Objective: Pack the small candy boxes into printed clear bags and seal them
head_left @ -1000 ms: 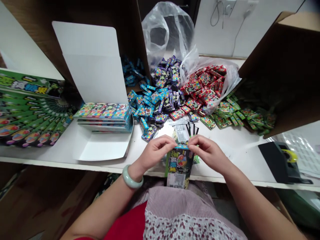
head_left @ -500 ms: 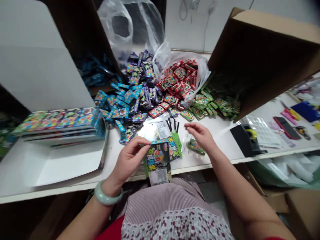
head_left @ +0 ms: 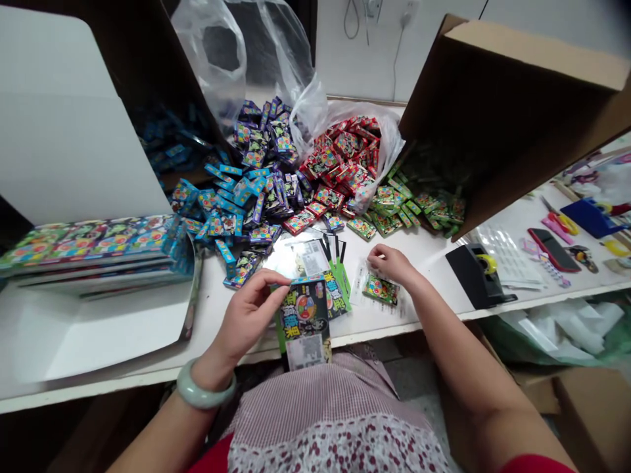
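Left hand at the near edge of the white table, fingers laid across the top of a large printed card with a wheel picture, the card overhanging that edge; thumb out of sight, so no telling whether pinching or merely resting. Right hand just beside it, fingers curled closed on a small green candy packet, gripping it inside a clear plastic sleeve. Between the 2 hands, a second printed card with a green tab, lying flat and partly under the first.

Beyond, 4 loose heaps of small packets, far from sorted away: blue, purple, red on a crumpled plastic bag, and green spilling from a tilted cardboard box. On the left, in an open white carton, only a low flat stack of long multicoloured cards, small beside those heaps. Off to the right, a black tape dispenser with yellow tape, well apart from both hands
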A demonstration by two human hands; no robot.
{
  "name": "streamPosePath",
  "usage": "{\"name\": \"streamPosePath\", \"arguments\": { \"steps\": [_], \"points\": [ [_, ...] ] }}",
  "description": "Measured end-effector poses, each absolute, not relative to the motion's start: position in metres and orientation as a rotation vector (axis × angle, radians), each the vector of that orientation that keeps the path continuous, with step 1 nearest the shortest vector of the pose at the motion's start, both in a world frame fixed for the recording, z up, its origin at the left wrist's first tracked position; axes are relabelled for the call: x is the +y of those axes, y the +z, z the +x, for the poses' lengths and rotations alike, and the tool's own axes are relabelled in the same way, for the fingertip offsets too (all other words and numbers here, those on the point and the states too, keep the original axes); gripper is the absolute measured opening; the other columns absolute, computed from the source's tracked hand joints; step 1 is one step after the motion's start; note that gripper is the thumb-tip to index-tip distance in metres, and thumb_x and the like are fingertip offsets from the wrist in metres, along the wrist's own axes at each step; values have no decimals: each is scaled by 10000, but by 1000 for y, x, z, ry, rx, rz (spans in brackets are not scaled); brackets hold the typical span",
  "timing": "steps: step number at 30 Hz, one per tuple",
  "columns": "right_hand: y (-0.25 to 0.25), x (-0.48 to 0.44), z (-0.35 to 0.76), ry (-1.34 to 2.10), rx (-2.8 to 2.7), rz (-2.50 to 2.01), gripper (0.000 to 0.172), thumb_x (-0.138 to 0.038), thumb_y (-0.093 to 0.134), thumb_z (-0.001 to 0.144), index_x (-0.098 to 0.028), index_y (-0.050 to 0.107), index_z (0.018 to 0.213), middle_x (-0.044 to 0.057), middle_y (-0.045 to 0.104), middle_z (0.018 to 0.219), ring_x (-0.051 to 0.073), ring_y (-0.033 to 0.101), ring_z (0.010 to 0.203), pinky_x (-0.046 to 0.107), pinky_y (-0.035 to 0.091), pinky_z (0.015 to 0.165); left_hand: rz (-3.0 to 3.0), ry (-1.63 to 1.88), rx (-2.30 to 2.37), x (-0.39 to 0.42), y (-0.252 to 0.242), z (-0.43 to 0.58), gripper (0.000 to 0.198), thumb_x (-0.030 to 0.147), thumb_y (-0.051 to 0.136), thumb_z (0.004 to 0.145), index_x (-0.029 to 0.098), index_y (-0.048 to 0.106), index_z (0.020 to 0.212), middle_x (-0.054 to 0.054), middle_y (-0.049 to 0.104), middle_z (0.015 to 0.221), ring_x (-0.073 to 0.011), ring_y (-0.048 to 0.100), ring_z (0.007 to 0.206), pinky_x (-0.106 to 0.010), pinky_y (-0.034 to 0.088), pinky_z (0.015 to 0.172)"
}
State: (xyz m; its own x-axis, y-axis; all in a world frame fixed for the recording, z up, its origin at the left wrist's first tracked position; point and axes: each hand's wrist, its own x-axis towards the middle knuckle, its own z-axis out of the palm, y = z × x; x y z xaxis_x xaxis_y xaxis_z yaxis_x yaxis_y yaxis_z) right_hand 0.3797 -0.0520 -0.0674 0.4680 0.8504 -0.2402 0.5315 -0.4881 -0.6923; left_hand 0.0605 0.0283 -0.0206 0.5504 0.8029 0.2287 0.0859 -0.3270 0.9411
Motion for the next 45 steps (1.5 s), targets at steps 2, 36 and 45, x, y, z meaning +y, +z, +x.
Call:
{"name": "streamPosePath", "arguments": {
  "steps": [2, 36, 45],
  "points": [
    [-56, -59, 381, 884, -1109, -2118, 138, -313, 536, 815, -197, 535, 740, 11, 620, 716, 159, 606, 688, 279, 471, 640, 1745, 883, 727, 28, -23, 63, 65, 241, 602, 844, 193, 636, 871, -16, 613, 844, -142, 580, 786, -234, 468, 685],
    [29, 14, 274, 1636, -1585, -1661, 202, -349, 702, 690, -178, 602, 729, -10, 569, 647, 117, 486, 606, 242, 379, 550, 1655, 926, 695, 19, -29, 74, 140, 202, 662, 772, 189, 565, 873, -10, 574, 838, -145, 549, 818, -286, 448, 765],
    [3, -7, 266, 2148, -926, -1275, 238, -349, 739, 643, -169, 619, 743, -20, 569, 623, 108, 506, 545, 243, 422, 543, 1310, 644, 628, -11, -27, 40, 338, 406, 678, 805, 165, 599, 1029, -82, 675, 973, -196, 645, 866, -335, 546, 792]
  ]
}}
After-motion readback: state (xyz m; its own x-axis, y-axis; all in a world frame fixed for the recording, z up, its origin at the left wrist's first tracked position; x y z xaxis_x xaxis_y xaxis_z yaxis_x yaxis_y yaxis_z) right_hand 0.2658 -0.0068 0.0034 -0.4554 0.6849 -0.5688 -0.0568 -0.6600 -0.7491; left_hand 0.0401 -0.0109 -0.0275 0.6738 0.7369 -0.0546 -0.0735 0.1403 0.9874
